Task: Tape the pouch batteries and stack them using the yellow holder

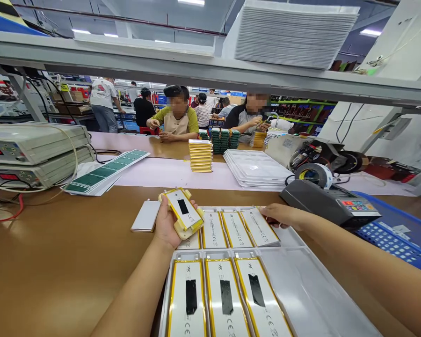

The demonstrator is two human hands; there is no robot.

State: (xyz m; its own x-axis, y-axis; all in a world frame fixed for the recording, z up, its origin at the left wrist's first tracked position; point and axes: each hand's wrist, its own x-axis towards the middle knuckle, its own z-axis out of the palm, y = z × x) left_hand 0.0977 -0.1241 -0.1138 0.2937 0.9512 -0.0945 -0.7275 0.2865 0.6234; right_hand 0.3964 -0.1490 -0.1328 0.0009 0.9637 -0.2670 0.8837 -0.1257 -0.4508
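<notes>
My left hand [169,222] is closed around a cream plastic holder [185,232] with a flat pouch battery [183,206] lying in it. That battery is white with yellow edges and a black tape strip. My right hand [280,216] has its fingers curled at the upper right edge of another pouch battery [261,228], which lies slightly askew in the tray's back row. The white plastic tray [301,276] sits in front of me. Its front row holds three batteries with black tape, one being the middle battery [222,267]. Plain batteries fill the back row's left side.
A small white stack [144,216] lies left of the tray. Grey tape dispenser [330,203] and blue basket [400,238] stand right. Behind are stacked batteries [200,157], white trays [257,168] and green-printed sheets [108,171]. Instruments [38,150] stand left; a shelf [161,63] crosses overhead. Co-workers sit opposite.
</notes>
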